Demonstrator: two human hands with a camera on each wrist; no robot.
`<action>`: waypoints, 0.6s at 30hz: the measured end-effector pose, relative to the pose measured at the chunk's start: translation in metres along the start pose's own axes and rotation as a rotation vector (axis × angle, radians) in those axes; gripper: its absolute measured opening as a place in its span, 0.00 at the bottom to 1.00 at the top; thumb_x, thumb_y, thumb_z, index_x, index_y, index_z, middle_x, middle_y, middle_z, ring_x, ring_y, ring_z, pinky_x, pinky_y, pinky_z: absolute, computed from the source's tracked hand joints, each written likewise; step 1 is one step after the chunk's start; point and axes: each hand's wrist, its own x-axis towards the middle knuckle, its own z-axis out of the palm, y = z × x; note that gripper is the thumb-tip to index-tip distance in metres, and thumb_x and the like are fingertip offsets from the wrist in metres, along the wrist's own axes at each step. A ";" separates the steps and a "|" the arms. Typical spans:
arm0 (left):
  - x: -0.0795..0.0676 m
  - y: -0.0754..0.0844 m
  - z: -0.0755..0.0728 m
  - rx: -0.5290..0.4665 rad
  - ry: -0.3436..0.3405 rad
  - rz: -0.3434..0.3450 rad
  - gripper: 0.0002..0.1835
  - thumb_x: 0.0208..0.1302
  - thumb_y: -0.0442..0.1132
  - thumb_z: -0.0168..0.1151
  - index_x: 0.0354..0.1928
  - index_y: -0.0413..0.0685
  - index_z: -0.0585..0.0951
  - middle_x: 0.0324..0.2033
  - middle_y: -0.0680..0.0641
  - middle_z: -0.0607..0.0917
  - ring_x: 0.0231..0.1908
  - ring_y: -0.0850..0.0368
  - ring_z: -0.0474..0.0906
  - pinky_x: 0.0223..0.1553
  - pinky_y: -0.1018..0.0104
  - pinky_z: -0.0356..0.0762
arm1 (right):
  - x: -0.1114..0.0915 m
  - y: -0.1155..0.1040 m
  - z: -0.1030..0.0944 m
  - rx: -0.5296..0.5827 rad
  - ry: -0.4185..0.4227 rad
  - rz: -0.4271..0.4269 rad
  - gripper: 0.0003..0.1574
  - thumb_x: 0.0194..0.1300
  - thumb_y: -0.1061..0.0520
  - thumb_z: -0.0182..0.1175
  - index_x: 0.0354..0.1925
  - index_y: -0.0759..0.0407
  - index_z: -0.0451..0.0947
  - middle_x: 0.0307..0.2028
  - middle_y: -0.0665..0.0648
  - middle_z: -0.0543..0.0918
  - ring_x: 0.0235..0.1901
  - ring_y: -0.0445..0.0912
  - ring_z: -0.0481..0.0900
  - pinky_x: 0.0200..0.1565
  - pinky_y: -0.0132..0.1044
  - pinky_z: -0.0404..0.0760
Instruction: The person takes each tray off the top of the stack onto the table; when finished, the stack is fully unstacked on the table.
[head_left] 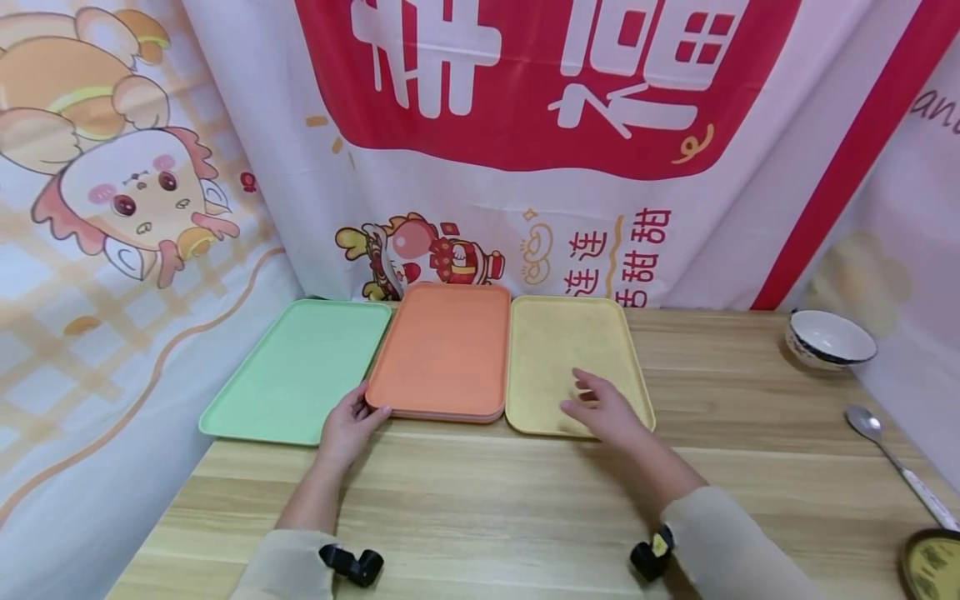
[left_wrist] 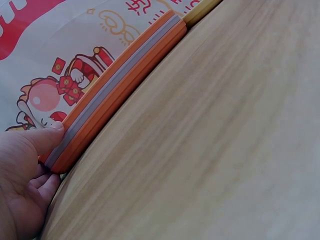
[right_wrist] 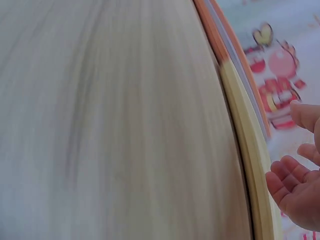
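Note:
In the head view, three trays lie side by side: a green tray [head_left: 300,375], an orange tray [head_left: 446,350] and a yellow tray [head_left: 566,350]. My left hand [head_left: 351,429] grips the near left corner of the orange tray. The left wrist view shows a greyish tray edge [left_wrist: 107,82] layered in the orange stack, with my left thumb [left_wrist: 50,137] against the top rim and the fingers curled at its lower corner. Over the near right part of the yellow tray hovers my right hand [head_left: 606,410], fingers loosely bent and holding nothing.
On the right of the wooden table [head_left: 480,508] stand a white bowl [head_left: 831,337] and a spoon [head_left: 888,450] with a patterned handle. A dark-rimmed yellow dish [head_left: 933,562] is cut off at the lower right. Printed cloth [head_left: 480,183] hangs behind the trays.

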 end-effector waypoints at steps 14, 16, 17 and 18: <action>-0.001 -0.001 0.002 -0.015 0.007 0.017 0.39 0.66 0.34 0.63 0.74 0.34 0.55 0.72 0.30 0.60 0.73 0.39 0.57 0.73 0.54 0.61 | 0.031 -0.031 0.073 -0.021 -0.048 0.038 0.39 0.66 0.52 0.63 0.68 0.69 0.65 0.56 0.69 0.78 0.57 0.59 0.76 0.62 0.53 0.76; -0.001 -0.001 0.002 -0.014 0.007 0.016 0.39 0.66 0.34 0.63 0.74 0.34 0.56 0.72 0.30 0.61 0.73 0.39 0.58 0.73 0.54 0.62 | 0.033 -0.032 0.077 -0.054 -0.044 0.025 0.37 0.65 0.52 0.64 0.66 0.69 0.68 0.55 0.68 0.80 0.56 0.58 0.77 0.62 0.53 0.77; -0.001 -0.002 0.002 -0.011 0.007 0.019 0.39 0.66 0.33 0.63 0.74 0.34 0.56 0.72 0.30 0.61 0.73 0.39 0.57 0.73 0.54 0.61 | 0.033 -0.032 0.079 -0.076 -0.040 0.012 0.36 0.65 0.52 0.64 0.65 0.69 0.69 0.53 0.67 0.81 0.54 0.57 0.78 0.61 0.53 0.77; -0.001 -0.002 0.002 -0.009 0.009 0.016 0.39 0.66 0.34 0.63 0.74 0.34 0.56 0.72 0.30 0.61 0.73 0.40 0.58 0.73 0.54 0.62 | 0.034 -0.032 0.081 -0.089 -0.037 0.004 0.35 0.64 0.53 0.64 0.64 0.69 0.71 0.51 0.66 0.81 0.53 0.56 0.78 0.60 0.52 0.78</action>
